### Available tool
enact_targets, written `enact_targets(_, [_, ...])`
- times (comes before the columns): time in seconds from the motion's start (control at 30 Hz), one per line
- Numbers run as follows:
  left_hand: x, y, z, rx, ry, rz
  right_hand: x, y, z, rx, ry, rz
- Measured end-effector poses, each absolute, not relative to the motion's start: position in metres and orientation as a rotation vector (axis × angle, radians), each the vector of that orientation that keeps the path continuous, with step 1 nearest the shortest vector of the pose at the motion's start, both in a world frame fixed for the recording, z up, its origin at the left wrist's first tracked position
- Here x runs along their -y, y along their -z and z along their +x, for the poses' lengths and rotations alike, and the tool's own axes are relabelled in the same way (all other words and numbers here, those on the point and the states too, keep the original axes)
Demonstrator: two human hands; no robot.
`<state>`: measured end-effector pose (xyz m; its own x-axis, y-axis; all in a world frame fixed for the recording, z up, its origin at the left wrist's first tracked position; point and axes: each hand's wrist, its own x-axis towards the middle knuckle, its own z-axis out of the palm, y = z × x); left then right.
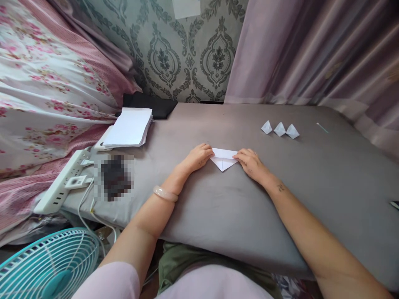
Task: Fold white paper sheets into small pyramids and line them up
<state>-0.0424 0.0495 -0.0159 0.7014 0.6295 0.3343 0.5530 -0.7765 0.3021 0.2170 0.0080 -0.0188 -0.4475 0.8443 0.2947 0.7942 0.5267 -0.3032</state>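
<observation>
Lying between our fingertips, on the grey cloth (224, 203): one folded paper (222, 161), white, its long edge away from us, its point towards us, a crease running down to that point.

Left hand (198, 156): fingers drawn together, pinching the left corner. Right hand (249, 162): fingers bent and close together, pinching the right corner.

Handling, in our judgement: very light; crisp along the folds, limp across a single layer; apt to slide on the cloth if let go; easily creased astray or torn, though not brittle. Best hold: the two outer corners, where our fingers are, with flat pressure along the folded band and no tugging at the point.

Beyond the right fingers: three small paper shapes (279, 129), in a row, and a thin stick (322, 127), too small for us to identify. Beyond and left of the left fingers: a paper stack (129, 126).

Obscured: both corners of the folded paper, under our fingertips; the number of layers; the exact set of each thumb. Left of the left fingers, a pixelated patch (115, 178) we cannot read. Far right of the right fingers, a dark object (395, 204), cut off by the frame.
</observation>
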Motion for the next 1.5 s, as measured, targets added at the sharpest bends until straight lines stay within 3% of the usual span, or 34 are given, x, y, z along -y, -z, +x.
enact_targets(0.53, [-0.032, 0.000, -0.047, -1.079, -0.321, 2.805, 0.018, 0.004, 0.214, 2.407, -0.048, -1.536])
enact_targets(0.87, [0.004, 0.000, -0.003, -1.453, -0.322, 2.752, 0.030, -0.005, 0.152, 2.411, 0.311, -1.786])
enact_targets(1.5, [-0.003, -0.006, -0.014, -1.593, -0.332, 2.592, 0.032, -0.001, 0.166, 2.181, 0.174, -1.905])
